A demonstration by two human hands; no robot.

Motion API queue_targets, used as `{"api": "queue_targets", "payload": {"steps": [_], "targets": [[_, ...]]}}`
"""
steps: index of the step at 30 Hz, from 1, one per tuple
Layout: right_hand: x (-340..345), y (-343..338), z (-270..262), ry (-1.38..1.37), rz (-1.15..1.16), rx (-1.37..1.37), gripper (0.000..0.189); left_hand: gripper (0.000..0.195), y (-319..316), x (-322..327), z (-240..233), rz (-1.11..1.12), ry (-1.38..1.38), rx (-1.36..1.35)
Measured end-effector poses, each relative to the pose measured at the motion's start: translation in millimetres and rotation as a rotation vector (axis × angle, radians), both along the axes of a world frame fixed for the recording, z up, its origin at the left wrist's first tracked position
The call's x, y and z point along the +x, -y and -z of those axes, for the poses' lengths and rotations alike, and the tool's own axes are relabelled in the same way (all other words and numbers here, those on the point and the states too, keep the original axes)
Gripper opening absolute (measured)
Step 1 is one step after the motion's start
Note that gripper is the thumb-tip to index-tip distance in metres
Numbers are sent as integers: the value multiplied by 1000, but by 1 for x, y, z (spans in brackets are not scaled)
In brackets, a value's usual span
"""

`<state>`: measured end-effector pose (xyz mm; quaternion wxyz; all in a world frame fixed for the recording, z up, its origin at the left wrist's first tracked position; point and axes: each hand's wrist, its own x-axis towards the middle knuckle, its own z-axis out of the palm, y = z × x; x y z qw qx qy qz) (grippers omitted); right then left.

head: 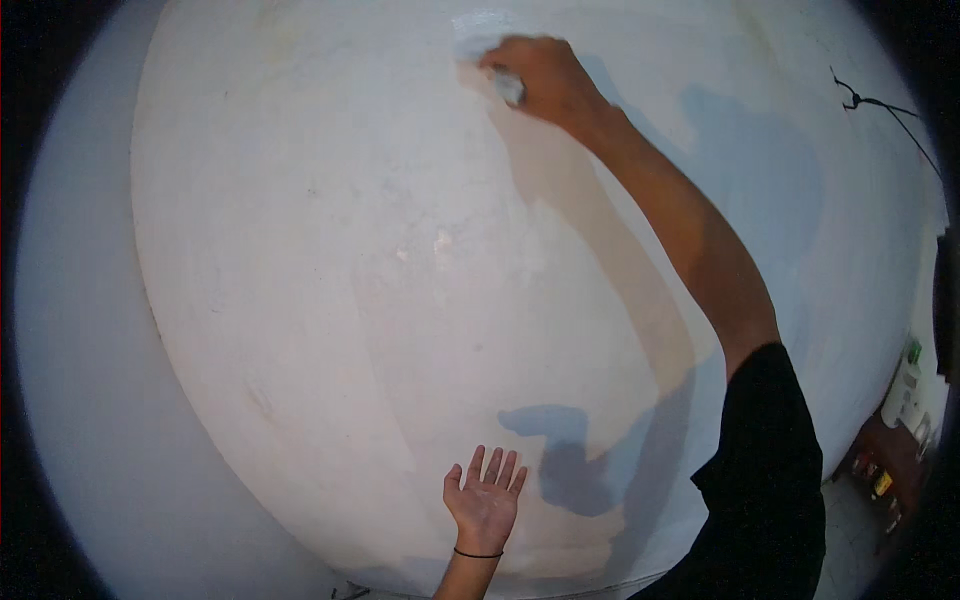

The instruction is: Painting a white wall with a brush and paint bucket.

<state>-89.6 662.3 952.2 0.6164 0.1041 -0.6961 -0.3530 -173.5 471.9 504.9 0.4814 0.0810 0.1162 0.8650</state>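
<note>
My right hand (544,79) is raised against a white wall (300,315) near the top of the view. Its fingers close around a hand tool with a pale grey handle end (509,86); the hand is blurred and covers most of the tool, so its kind is unclear. Just above and left of the fingers is a shiny, wet-looking patch (480,26) on the wall. Low in the view, my left hand (484,502) is held palm up with its fingers spread and nothing in it. Whitish residue marks the palm, and a thin black band (478,555) circles the wrist.
The wall meets another wall (82,315) at a corner on the left. At right, a dark cord (862,100) hangs on the wall. Below it, a white bottle with a green top (902,382) stands on brown furniture (874,450) holding small items. Tiled floor (851,532) shows below.
</note>
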Motion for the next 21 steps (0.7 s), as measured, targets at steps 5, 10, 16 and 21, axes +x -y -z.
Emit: {"api": "queue_targets", "payload": {"steps": [5, 10, 16, 21], "targets": [[-3, 8, 104, 125, -44, -25, 29, 66, 15, -18, 13, -77, -13, 1], [5, 33, 45, 122, -69, -4, 30, 61, 18, -13, 6, -35, -2, 29], [-14, 52, -38, 38, -72, -28, 25, 60, 16, -9, 4, 0, 27, 31], [-38, 14, 52, 14, 17, -63, 32, 60, 15, -23, 18, -4, 42, 58]]}}
